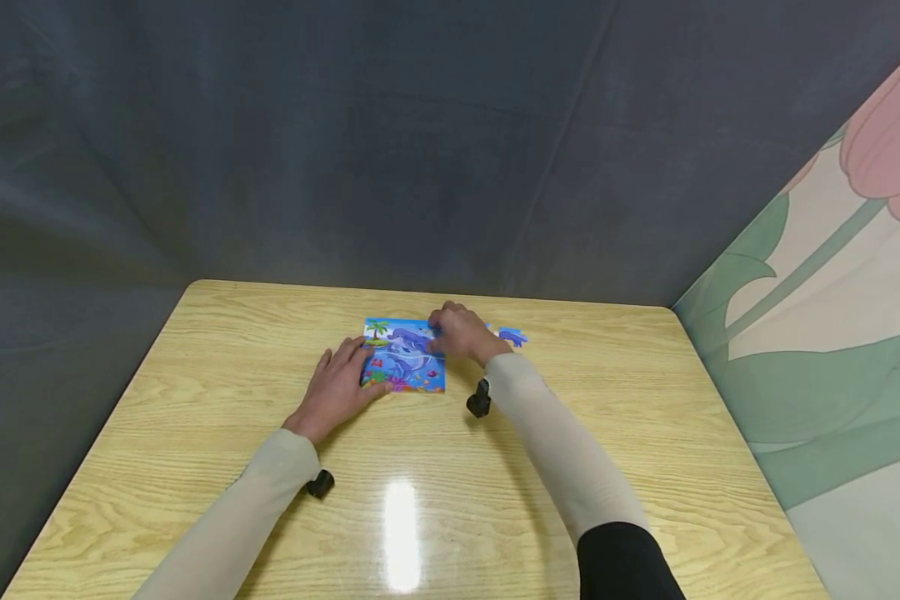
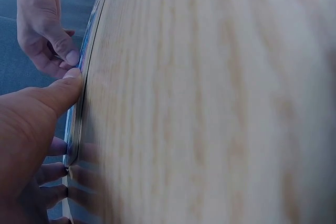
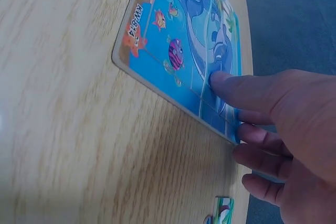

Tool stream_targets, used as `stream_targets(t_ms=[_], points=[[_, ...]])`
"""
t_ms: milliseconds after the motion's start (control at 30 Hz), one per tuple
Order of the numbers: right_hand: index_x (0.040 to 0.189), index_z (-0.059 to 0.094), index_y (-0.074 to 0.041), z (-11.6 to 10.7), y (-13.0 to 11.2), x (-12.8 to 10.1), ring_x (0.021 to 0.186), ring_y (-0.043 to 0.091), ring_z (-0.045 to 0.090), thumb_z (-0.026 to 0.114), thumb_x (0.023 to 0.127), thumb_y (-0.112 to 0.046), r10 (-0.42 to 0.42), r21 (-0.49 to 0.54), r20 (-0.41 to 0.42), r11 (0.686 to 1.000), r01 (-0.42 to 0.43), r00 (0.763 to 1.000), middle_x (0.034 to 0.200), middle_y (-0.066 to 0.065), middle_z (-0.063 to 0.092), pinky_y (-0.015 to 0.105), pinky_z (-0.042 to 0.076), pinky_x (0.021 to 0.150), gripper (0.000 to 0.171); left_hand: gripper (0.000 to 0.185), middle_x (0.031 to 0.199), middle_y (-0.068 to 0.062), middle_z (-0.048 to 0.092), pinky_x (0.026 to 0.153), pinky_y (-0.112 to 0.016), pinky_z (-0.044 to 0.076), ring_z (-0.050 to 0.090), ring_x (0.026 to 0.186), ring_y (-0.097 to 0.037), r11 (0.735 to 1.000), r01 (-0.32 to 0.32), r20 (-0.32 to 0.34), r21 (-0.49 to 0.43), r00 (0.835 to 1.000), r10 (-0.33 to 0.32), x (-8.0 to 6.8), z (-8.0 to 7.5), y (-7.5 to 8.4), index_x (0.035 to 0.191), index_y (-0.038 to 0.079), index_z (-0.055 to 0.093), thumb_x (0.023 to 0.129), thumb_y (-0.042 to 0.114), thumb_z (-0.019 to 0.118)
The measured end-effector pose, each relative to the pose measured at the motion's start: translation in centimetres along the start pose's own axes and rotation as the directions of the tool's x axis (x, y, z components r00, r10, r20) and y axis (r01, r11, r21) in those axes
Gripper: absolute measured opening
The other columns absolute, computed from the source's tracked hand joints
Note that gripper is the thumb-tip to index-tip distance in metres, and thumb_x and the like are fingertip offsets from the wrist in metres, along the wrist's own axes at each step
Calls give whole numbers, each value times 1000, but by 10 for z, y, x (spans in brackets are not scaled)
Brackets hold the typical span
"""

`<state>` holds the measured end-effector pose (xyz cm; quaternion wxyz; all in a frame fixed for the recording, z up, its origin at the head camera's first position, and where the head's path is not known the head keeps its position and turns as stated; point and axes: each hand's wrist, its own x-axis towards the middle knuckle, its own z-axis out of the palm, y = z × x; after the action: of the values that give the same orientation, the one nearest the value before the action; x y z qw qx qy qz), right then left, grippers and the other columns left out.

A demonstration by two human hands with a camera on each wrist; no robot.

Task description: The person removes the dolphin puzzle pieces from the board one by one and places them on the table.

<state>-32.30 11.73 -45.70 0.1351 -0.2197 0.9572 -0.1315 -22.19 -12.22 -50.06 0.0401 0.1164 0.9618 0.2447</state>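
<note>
A jigsaw puzzle point(image 1: 408, 371) with dolphins, fish and a palm tree lies flat on the wooden table. My left hand point(image 1: 336, 387) rests at its left side, thumb by the lower edge and fingers along the left edge. At the upper right of the puzzle, my right hand point(image 1: 461, 333) reaches over the picture. In the right wrist view, the right thumb point(image 3: 226, 85) presses on the dolphin picture point(image 3: 197, 51) while the other fingers bend beside the board's edge. No separate piece shows between them. The left wrist view has the left thumb point(image 2: 65, 90) touching the board's edge.
Loose puzzle pieces point(image 1: 512, 337) lie right of the board, partly behind the right hand; one piece point(image 3: 224, 211) shows low in the right wrist view. A dark curtain point(image 1: 390, 167) stands behind the table point(image 1: 592, 375), and a flower-patterned wall covering point(image 1: 817, 375) on the right.
</note>
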Motion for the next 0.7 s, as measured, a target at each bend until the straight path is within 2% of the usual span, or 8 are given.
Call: stream_targets(t_ms=[233, 433, 700], points=[[133, 61, -12, -5, -6, 2, 125, 27, 51, 73, 90, -34, 12, -56, 31, 998, -10, 999, 129, 7, 57, 44, 42, 111, 50, 78, 163, -13, 27, 124, -63, 12, 19, 154, -36, 1000, -10, -9, 17, 1000, 11, 0, 0, 1, 149, 11, 41, 92, 60, 59], [134, 60, -15, -8, -9, 3, 124, 27, 50, 72, 91, -34, 10, -93, 48, 996, -5, 999, 130, 5, 56, 45, 42, 110, 48, 78, 163, -13, 27, 124, -62, 12, 18, 154, -36, 1000, -13, -12, 10, 1000, 13, 0, 0, 0, 150, 11, 41, 92, 60, 59], [133, 60, -14, -9, -12, 4, 124, 26, 50, 73, 91, -32, 16, -84, 47, 996, -12, 999, 133, 8, 51, 44, 44, 110, 48, 78, 163, -13, 27, 124, -62, 13, 18, 154, -37, 1000, -16, -17, 7, 1000, 16, 0, -1, 0, 149, 10, 41, 92, 60, 59]])
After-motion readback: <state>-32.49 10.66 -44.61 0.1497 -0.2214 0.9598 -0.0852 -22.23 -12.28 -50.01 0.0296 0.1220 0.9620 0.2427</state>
